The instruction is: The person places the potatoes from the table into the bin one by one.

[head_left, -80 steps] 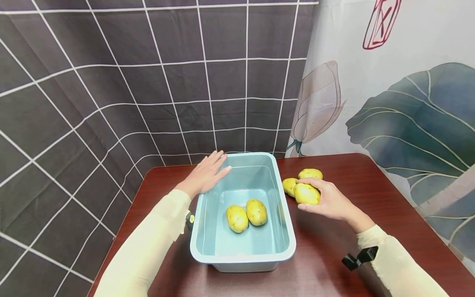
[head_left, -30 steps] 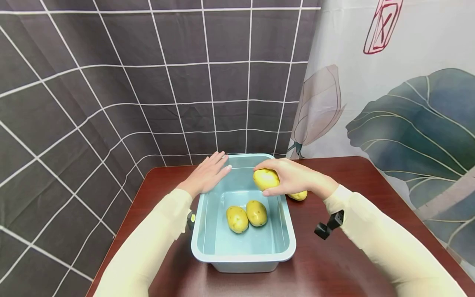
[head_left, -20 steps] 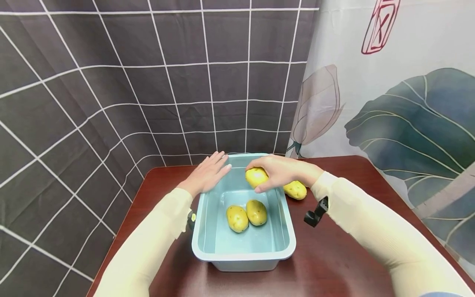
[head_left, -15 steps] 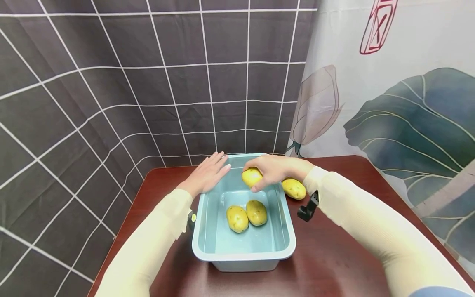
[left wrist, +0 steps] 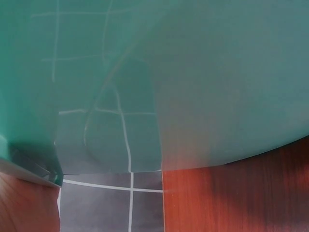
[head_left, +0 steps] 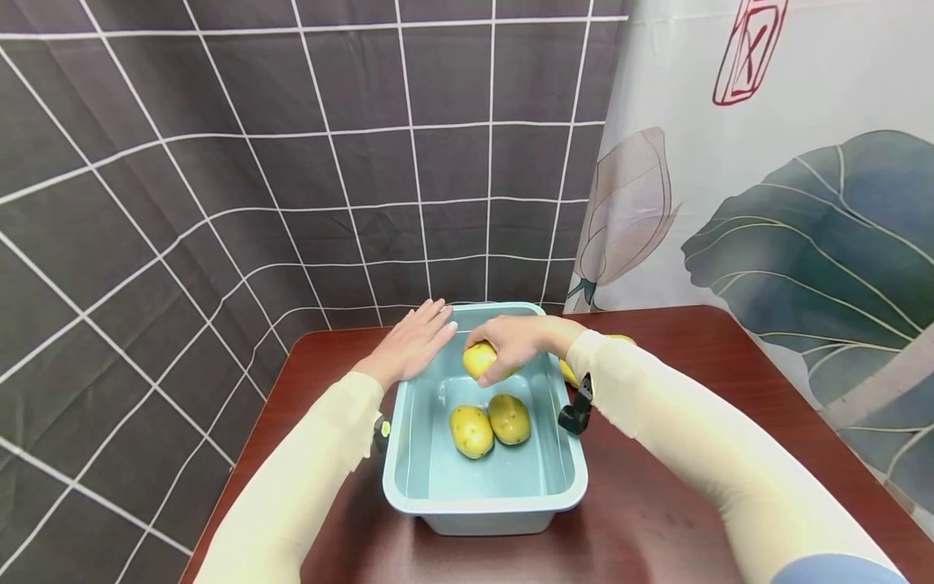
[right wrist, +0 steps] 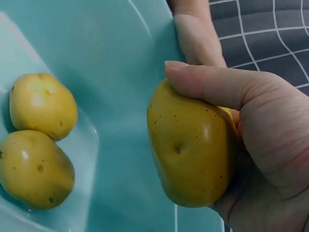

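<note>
Potato (head_left: pixel 478 358) gripped by R hand (head_left: pixel 513 342) over tub (head_left: pixel 485 508)
Hands apart: L hand (head_left: pixel 414 341), fingers straight, rests on tub's edge left of R hand, prob. to steady it; two potatoes (head_left: pixel 471 431) inside, below R hand.

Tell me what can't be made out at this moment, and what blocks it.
Head view: most of the loose potatoes on the table right of the tub, behind the right sleeve; their number is unclear.
Head view: the left hand's palm, under its own back.
Right wrist view: most of the right hand's fingers, behind the held potato.
Left wrist view: the tub's contents, behind its wall.
</note>
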